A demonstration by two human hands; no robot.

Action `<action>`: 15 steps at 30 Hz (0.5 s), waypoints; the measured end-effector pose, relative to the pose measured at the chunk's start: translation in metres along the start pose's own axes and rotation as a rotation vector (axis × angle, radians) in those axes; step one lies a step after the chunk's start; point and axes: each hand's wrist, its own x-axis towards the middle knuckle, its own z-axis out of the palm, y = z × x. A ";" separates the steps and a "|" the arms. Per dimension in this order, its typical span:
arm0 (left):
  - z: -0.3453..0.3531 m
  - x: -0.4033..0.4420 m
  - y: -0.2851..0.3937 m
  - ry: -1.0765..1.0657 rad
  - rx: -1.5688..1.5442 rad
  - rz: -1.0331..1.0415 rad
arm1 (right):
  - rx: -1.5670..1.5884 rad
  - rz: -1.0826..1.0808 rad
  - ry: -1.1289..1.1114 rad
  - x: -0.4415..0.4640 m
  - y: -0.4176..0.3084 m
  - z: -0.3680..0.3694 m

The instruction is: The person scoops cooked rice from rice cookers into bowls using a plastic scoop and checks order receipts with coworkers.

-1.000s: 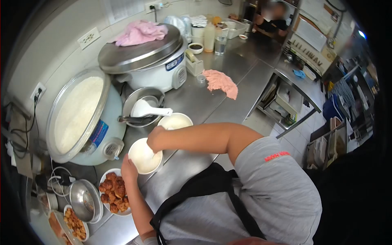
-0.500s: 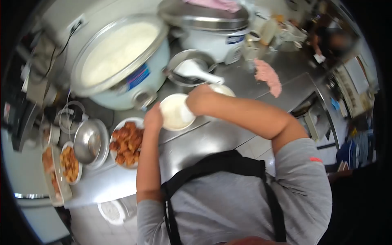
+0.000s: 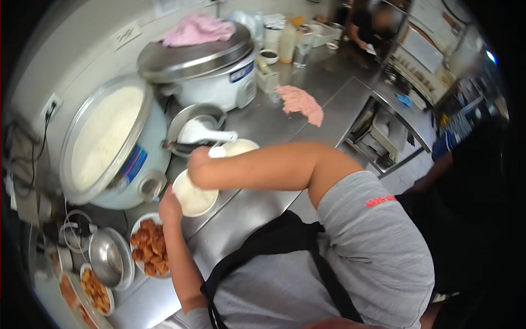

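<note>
My left hand (image 3: 171,207) grips the near-left rim of a white bowl (image 3: 196,202) with white rice in it. Over the bowl's far edge my right hand (image 3: 201,169) is closed around a white rice paddle (image 3: 218,152), mostly hidden by the hand and only its rounded end showing. A second white bowl of rice (image 3: 241,146) stands just beyond my right forearm, partly covered by it. Behind my right hand, a metal pot (image 3: 176,123) holds a white scoop (image 3: 203,132) and a dark-handled utensil. Left of my left wrist sits a plate of browned fried pieces (image 3: 150,248).
A large open rice cooker (image 3: 150,181) full of rice stands left, a lidded one (image 3: 211,88) behind it, topped by a pink cloth (image 3: 200,30). Another pink cloth (image 3: 300,104) lies on the steel counter (image 3: 329,82). Metal bowls (image 3: 107,257) sit left. Two other people are at right.
My view has turned right, so the counter things appear further left and lower. The left hand stays on the bowl; the right hand with the paddle remains over it, its wrist turned.
</note>
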 end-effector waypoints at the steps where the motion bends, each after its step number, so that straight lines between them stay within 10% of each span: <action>1: 0.000 0.002 -0.003 0.004 0.012 0.012 | -0.006 -0.118 0.065 -0.038 0.009 -0.026; 15: -0.007 0.001 0.009 0.005 -0.022 0.014 | 0.430 0.011 0.360 -0.067 0.083 -0.009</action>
